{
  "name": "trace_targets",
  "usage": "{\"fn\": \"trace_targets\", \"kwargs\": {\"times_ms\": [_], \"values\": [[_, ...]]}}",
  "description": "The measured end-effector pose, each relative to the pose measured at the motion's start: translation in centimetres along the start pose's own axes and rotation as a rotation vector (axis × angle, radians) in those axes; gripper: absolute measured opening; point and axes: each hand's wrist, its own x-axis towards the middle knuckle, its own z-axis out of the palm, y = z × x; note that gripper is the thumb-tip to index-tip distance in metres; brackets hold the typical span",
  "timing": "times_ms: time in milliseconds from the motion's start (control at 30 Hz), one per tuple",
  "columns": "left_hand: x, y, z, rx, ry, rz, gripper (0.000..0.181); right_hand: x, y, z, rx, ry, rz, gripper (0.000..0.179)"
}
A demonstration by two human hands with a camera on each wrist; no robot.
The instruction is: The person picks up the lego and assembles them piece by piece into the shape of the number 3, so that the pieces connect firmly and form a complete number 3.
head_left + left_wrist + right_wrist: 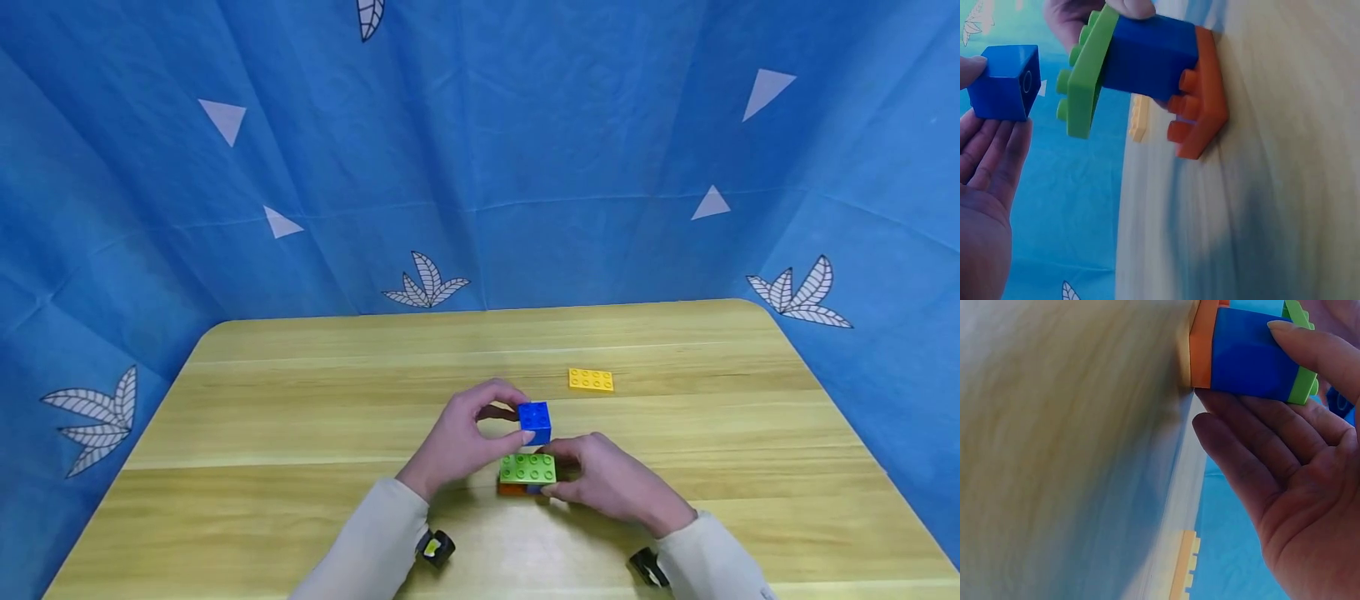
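Observation:
My left hand [468,435] pinches a blue toy brick [534,423] between thumb and fingers, held up just behind the small stack. In the left wrist view that blue brick [1007,82] is apart from the stack. The stack has an orange plate [1207,100] at the bottom, another blue brick [1150,56] at one end, and a green plate [527,469] across the top with its studs up. From the right side, my right hand [607,479] grips the stack, its thumb on the lower blue brick [1250,356] and the fingers behind.
Beyond the hands a yellow plate [591,380] lies on the wooden table [300,400]. A blue cloth [480,150] with leaf and triangle prints hangs behind the table and along its sides. Black wrist straps show below both sleeves.

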Motion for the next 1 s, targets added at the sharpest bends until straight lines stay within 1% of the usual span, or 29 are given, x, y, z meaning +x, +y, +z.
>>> {"fn": "trace_targets", "kwargs": {"times_ms": [100, 233, 367, 467, 533, 767, 1000], "values": [[-0.3, 0.0, 0.1, -0.008, -0.012, 0.014, 0.025, 0.0, 0.0, 0.1, 0.010, 0.000, 0.005, 0.036], [-0.9, -0.2, 0.4, -0.014, -0.035, 0.013, 0.027, 0.0, 0.1, 0.3, 0.011, -0.003, 0.003, 0.033], [-1.2, -0.4, 0.5, 0.003, -0.049, 0.021, 0.028, 0.0, 0.1, 0.4, 0.020, -0.004, 0.000, 0.032], [-1.3, -0.3, 0.6, 0.026, -0.065, 0.027, 0.029, 0.0, 0.1, 0.4, 0.016, -0.002, -0.005, 0.030], [-1.3, -0.2, 0.6, 0.037, -0.078, 0.019, 0.029, 0.0, 0.1, 0.4, 0.014, -0.003, -0.013, 0.028], [-1.3, 0.1, 0.9, 0.028, -0.113, 0.023, 0.027, 0.1, 0.2, 0.4, 0.053, -0.013, -0.008, 0.027], [-1.3, 0.1, 1.0, 0.054, -0.127, 0.000, 0.026, 0.1, 0.3, 0.3, 0.055, -0.005, -0.006, 0.026]]}}
